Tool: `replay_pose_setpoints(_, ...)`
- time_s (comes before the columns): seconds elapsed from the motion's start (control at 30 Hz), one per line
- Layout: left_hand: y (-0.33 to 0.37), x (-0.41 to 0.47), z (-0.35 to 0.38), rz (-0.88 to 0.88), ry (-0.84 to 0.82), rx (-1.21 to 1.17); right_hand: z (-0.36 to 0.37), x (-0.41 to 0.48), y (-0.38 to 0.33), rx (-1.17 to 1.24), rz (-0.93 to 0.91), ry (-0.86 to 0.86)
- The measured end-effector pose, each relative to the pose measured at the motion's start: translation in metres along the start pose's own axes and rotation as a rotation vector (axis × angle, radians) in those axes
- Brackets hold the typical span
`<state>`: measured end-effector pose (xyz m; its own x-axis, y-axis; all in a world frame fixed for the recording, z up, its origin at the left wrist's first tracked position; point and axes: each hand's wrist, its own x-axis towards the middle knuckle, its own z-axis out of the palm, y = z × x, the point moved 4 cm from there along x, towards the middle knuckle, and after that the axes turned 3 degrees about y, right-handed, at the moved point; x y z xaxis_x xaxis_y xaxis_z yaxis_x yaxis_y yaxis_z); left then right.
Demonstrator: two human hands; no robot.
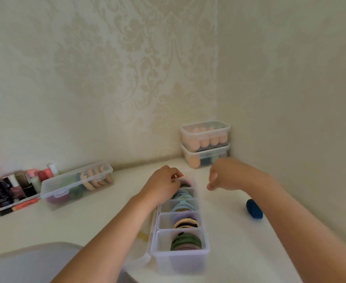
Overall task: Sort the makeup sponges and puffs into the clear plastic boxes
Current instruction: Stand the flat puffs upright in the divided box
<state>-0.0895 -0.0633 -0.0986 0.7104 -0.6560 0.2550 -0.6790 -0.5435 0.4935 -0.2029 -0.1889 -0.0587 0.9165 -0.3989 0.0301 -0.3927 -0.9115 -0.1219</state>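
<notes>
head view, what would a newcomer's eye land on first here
The divided clear box at the centre, its compartments packed with coloured puffs, with the left hand pinching a pink puff at its far end. Then the dark blue sponge alone to the right, and two stacked boxes of peach sponges in the corner.

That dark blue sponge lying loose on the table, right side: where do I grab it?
Best bet: pinch the blue sponge across its narrow middle, coming from above with the right hand. It lies on its side, with bare table all round.

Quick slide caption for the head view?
Left hand pinches a pink puff in the divided box; right hand hovers; blue sponge unsorted.
</notes>
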Motion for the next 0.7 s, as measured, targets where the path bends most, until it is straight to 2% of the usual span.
replay_pose_setpoints(0.17,0.001,-0.005,-0.002,-0.014,-0.004,-0.053,0.024,-0.030,0.031,-0.275,0.106,-0.353)
replay_pose_setpoints(0.23,-0.001,-0.009,-0.004,-0.030,0.017,-0.136,0.031,-0.036,0.033,-0.279,0.099,-0.384)
replay_pose_setpoints(0.33,-0.001,-0.017,-0.012,0.001,0.041,-0.146,0.036,-0.036,0.032,-0.295,0.094,-0.319)
replay_pose_setpoints(0.4,-0.004,-0.023,-0.020,0.016,0.033,-0.091,0.036,-0.031,0.032,-0.212,0.089,-0.234)
replay_pose_setpoints(0.57,-0.028,-0.039,-0.036,-0.048,0.008,0.020,-0.001,-0.036,0.003,0.396,-0.015,0.162)
replay_pose_setpoints(0.63,-0.039,-0.046,-0.038,-0.118,-0.032,0.071,-0.013,-0.043,-0.020,0.514,-0.133,0.223)
replay_pose_setpoints(0.7,-0.050,-0.053,-0.038,-0.194,-0.069,0.090,-0.017,-0.051,-0.043,0.539,-0.263,0.206)
